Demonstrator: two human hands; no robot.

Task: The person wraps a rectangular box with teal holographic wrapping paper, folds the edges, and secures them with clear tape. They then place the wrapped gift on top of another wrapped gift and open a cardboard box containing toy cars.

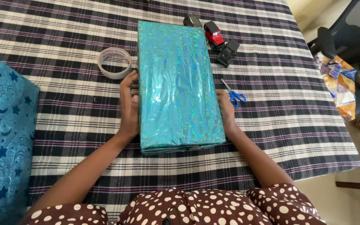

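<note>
The one wrapped box (178, 85), covered in shiny teal foil, lies on the checked worktop (288, 116) toward its far edge. The left hand (128, 106) and right hand (226, 110) press flat against its long sides, fingers open, steadying rather than gripping. The top face looks fully covered; the near end seems folded shut, though taping is hard to confirm. Around it: one tape roll (114, 62), one pair of blue scissors (234, 95), three toy cars (214, 37), and one starred blue parcel (3, 137) at the left edge.
</note>
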